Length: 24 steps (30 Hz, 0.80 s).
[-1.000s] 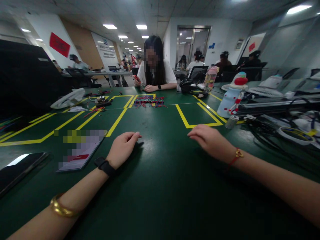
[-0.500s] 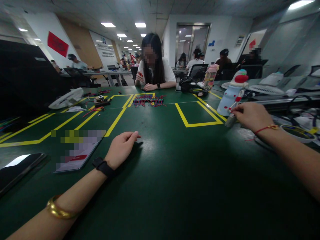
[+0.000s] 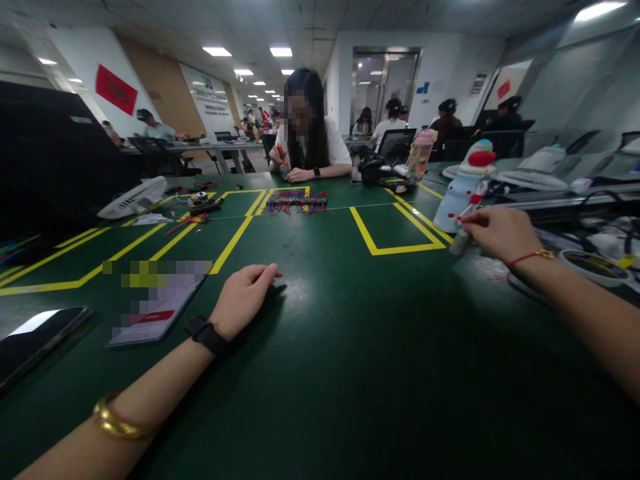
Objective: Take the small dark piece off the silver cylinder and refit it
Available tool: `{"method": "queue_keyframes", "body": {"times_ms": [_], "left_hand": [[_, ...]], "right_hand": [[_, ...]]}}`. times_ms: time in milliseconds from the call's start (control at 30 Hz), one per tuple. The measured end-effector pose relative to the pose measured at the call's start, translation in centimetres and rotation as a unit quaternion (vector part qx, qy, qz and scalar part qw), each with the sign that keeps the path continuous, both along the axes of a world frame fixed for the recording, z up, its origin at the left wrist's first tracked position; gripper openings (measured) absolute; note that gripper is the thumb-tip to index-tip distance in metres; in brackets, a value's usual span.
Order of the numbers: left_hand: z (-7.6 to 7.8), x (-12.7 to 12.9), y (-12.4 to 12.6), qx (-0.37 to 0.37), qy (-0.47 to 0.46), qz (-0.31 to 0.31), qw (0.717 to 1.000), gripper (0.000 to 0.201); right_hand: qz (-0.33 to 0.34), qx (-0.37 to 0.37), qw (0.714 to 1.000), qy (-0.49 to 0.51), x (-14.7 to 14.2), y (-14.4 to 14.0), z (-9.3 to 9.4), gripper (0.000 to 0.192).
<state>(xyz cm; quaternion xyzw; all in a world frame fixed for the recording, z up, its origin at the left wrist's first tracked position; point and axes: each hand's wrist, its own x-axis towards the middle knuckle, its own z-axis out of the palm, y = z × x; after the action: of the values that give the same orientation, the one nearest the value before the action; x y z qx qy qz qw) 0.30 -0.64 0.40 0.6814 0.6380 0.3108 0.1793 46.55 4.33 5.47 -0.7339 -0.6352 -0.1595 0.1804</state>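
Observation:
My left hand (image 3: 243, 299) rests palm down on the green table (image 3: 340, 347), fingers loosely curled with nothing in them; a black wristband and a gold bangle are on that arm. My right hand (image 3: 500, 232) is stretched out to the right. Its fingertips meet the top of a small silver metal cylinder (image 3: 459, 243) that stands tilted by the yellow tape corner. Whether the fingers grip it is unclear. A red string bracelet is on that wrist.
A white and blue snowman-shaped bottle (image 3: 463, 190) stands just behind the cylinder. Cables and devices (image 3: 595, 257) crowd the right side. A phone (image 3: 35, 340) and a card (image 3: 155, 310) lie at the left. Coloured wires (image 3: 297, 200) lie before a seated person (image 3: 307, 143).
My right hand moved from the table's middle out to the right and reached the small metal cylinder, then stayed there. My left hand has not moved.

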Motion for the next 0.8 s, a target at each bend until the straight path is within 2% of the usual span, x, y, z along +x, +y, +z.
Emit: {"method": "queue_keyframes", "body": {"times_ms": [367,533,633,800], "left_hand": [[0.1,0.0,-0.1,0.001,0.003,-0.004,1.000,0.046],[0.1,0.0,-0.1,0.005,0.001,-0.006,1.000,0.045],[0.1,0.0,-0.1,0.003,0.001,-0.003,1.000,0.045],[0.0,0.0,0.0,0.004,0.004,-0.005,1.000,0.044]], "right_hand": [[0.014,-0.052,0.998,0.040,1.1,0.4,0.2,0.026],[-0.008,-0.013,0.997,0.076,1.2,0.2,0.1,0.042],[-0.024,-0.002,0.996,0.091,1.0,0.2,-0.2,0.039],[0.009,-0.031,0.992,0.120,1.3,0.5,-0.4,0.037]]}}
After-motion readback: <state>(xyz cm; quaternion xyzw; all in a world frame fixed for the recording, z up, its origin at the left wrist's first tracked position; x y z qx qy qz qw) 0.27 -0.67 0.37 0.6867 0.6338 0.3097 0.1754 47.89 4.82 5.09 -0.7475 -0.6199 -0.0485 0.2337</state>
